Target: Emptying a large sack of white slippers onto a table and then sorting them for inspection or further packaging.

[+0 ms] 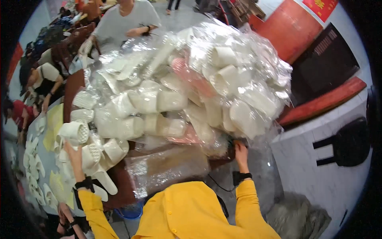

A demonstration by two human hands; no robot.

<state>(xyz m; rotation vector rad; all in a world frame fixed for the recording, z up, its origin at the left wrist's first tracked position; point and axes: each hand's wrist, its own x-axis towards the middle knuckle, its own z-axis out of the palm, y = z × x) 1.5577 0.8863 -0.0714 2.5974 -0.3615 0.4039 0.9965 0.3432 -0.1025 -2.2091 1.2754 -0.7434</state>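
Observation:
My left hand point(74, 156) reaches into a stack of unwrapped white slippers point(91, 155) at the table's left end. Its fingers are against a white slipper point(74, 132) with a perforated strap and seem to grip it; the fingertips are partly hidden. My right hand point(240, 152) is at the near right edge of a big heap of slippers in clear plastic bags point(159, 101). The fingers there are curled in, and what they hold is too small to make out. Between my arms, a clear plastic bag point(167, 169) lies flat on the brown table point(117, 175).
Pink slippers point(193, 77) show among the bagged white ones. A person in a white shirt point(127, 22) stands across the table. At left, other people work by a table with loose slippers point(34, 163). A black stool point(350, 142) stands at right; crumpled plastic point(298, 215) lies on the floor.

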